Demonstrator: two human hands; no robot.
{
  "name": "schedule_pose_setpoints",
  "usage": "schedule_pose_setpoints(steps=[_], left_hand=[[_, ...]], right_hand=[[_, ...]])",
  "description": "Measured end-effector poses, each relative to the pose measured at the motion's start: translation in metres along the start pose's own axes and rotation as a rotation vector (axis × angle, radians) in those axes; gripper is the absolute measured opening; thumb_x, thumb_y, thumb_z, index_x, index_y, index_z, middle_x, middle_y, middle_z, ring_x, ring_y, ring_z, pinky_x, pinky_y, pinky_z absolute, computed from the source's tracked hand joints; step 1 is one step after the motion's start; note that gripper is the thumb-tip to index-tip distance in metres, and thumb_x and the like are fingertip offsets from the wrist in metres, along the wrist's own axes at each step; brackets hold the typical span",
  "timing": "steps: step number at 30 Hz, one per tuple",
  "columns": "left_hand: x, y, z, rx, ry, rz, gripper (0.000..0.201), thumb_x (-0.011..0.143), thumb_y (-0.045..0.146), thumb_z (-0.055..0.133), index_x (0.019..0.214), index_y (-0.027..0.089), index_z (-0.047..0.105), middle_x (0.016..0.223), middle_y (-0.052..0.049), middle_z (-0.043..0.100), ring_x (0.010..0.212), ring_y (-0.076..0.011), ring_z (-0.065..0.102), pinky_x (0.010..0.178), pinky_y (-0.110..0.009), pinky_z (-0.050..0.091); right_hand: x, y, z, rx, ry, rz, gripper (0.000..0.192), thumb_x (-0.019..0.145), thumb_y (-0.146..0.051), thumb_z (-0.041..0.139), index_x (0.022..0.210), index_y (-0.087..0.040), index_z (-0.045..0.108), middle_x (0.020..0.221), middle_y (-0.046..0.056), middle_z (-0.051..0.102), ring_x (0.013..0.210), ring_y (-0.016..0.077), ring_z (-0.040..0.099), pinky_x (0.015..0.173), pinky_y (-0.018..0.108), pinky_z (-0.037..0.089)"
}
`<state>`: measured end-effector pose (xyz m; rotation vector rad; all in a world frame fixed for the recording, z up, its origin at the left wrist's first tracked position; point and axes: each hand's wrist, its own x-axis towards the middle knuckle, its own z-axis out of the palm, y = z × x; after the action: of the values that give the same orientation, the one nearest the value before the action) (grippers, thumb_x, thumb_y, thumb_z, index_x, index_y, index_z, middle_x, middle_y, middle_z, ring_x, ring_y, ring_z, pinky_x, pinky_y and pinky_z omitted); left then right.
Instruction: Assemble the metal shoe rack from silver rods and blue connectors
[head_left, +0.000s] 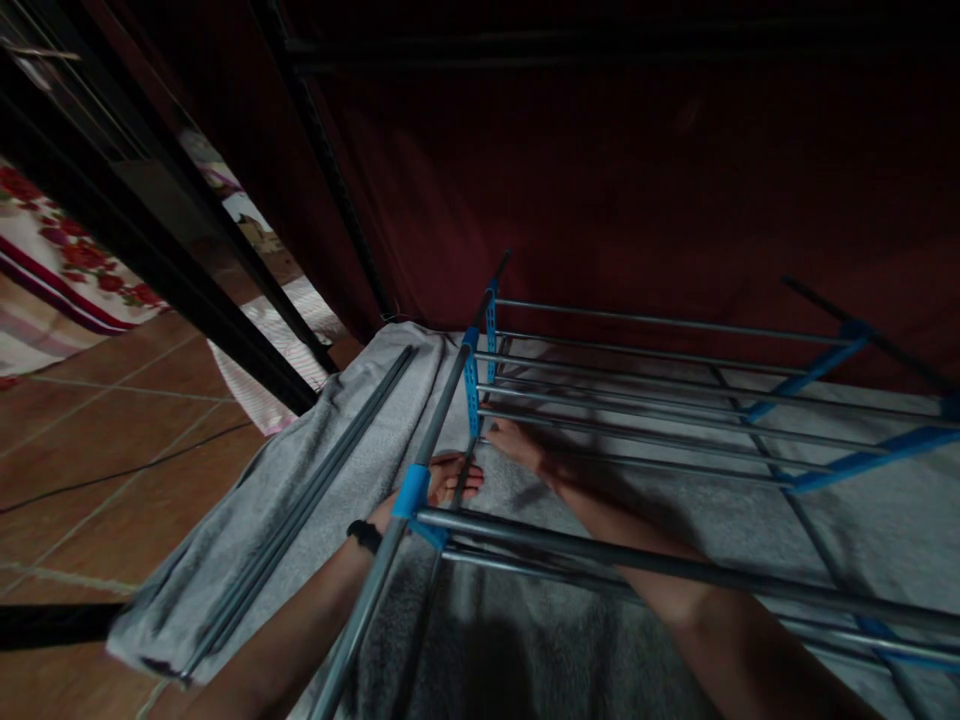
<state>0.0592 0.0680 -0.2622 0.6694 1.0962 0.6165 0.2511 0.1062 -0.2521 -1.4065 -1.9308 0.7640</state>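
A metal rack (660, 390) of grey bars and blue plastic joints stands over a grey fabric sheet (720, 520). My left hand (442, 482) reaches under the rack's left post, beside a blue connector (411, 490), fingers curled near a thin lower rod; whether it grips the rod is unclear. A black band sits on that wrist. My right hand (519, 446) passes beneath the bars, fingers spread flat on the grey fabric next to the vertical blue strip (472, 385).
Two loose grey rods (300, 520) lie on the fabric's left fold. A dark red fabric wall (637, 180) rises behind the rack. Brown floor tiles (97, 420) and a floral cloth (60, 260) lie to the left, past black frame bars (150, 250).
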Motion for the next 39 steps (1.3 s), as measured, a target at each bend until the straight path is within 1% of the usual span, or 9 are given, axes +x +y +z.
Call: schedule_pose_setpoints(steps=[4,7,10,12,15,19,27,34,39], left_hand=[[-0.004,-0.006,-0.008,-0.082,-0.068,0.014,0.024,0.090,0.015,0.067,0.113,0.010,0.065,0.094,-0.013,0.075,0.086,-0.0217,0.074,0.077,-0.029,0.061],[-0.006,-0.011,-0.006,-0.113,-0.128,0.020,0.031,0.093,0.024,0.067,0.122,0.015,0.061,0.082,-0.007,0.071,0.069,-0.0188,0.070,0.063,-0.027,0.058],[-0.006,-0.015,0.001,-0.189,-0.187,0.059,0.024,0.095,0.030,0.065,0.115,0.017,0.061,0.063,0.003,0.052,0.043,-0.0082,0.044,0.040,-0.017,0.037],[-0.005,-0.016,0.005,-0.236,-0.214,0.070,0.021,0.095,0.031,0.064,0.109,0.016,0.062,0.059,0.007,0.040,0.039,-0.0037,0.026,0.035,-0.014,0.022],[-0.002,-0.018,0.006,-0.233,-0.210,0.055,0.021,0.094,0.032,0.066,0.105,0.014,0.062,0.060,0.008,0.035,0.040,-0.0028,0.018,0.035,-0.014,0.016],[0.003,-0.021,0.004,-0.201,-0.165,0.060,0.022,0.093,0.033,0.066,0.105,0.015,0.060,0.059,0.009,0.034,0.040,-0.0031,0.015,0.035,-0.014,0.015],[0.013,-0.026,0.001,-0.163,-0.130,0.047,0.022,0.092,0.032,0.063,0.107,0.017,0.057,0.056,0.011,0.032,0.038,-0.0042,0.015,0.035,-0.015,0.015],[0.016,-0.022,-0.001,-0.136,-0.122,0.034,0.024,0.089,0.034,0.066,0.104,0.017,0.060,0.056,0.011,0.030,0.037,-0.0035,0.018,0.037,-0.016,0.012],[0.015,-0.015,0.002,-0.065,-0.069,0.120,0.031,0.081,0.034,0.077,0.100,0.014,0.064,0.061,0.006,0.047,0.042,-0.0047,0.035,0.039,-0.018,0.023]], right_hand=[[0.002,-0.006,0.006,0.094,-0.051,0.032,0.035,0.084,-0.009,0.049,0.112,-0.015,0.070,0.115,-0.002,0.074,0.107,0.0157,0.064,0.102,0.026,0.049],[0.003,-0.011,0.005,0.151,-0.050,0.055,0.040,0.088,-0.007,0.045,0.119,-0.015,0.069,0.124,0.001,0.073,0.115,0.0144,0.064,0.105,0.025,0.047],[0.000,-0.016,0.001,0.187,-0.044,0.056,0.038,0.090,-0.010,0.046,0.118,-0.018,0.070,0.121,0.001,0.073,0.118,0.0153,0.064,0.107,0.026,0.046],[-0.002,-0.016,0.002,0.202,-0.021,0.054,0.036,0.092,-0.015,0.047,0.118,-0.022,0.070,0.121,0.001,0.073,0.120,0.0159,0.063,0.110,0.027,0.045],[-0.002,-0.013,0.011,0.222,0.038,0.083,0.037,0.092,-0.014,0.046,0.115,-0.027,0.071,0.122,0.001,0.073,0.122,0.0181,0.063,0.111,0.029,0.045],[0.007,-0.005,0.027,0.219,0.062,0.117,0.038,0.085,-0.009,0.048,0.108,-0.027,0.073,0.119,0.002,0.074,0.121,0.0225,0.064,0.111,0.037,0.046],[0.010,0.002,0.035,0.199,0.041,0.136,0.044,0.082,-0.009,0.045,0.112,-0.023,0.073,0.121,0.003,0.074,0.120,0.0212,0.063,0.110,0.032,0.044],[0.013,0.001,0.024,0.133,-0.027,0.112,0.044,0.082,-0.013,0.043,0.115,-0.019,0.072,0.116,0.004,0.074,0.110,0.0192,0.064,0.103,0.026,0.046],[0.006,0.001,0.010,0.023,-0.022,0.076,0.048,0.084,-0.015,0.048,0.130,-0.015,0.062,0.113,0.004,0.070,0.105,0.0197,0.060,0.099,0.028,0.048]])
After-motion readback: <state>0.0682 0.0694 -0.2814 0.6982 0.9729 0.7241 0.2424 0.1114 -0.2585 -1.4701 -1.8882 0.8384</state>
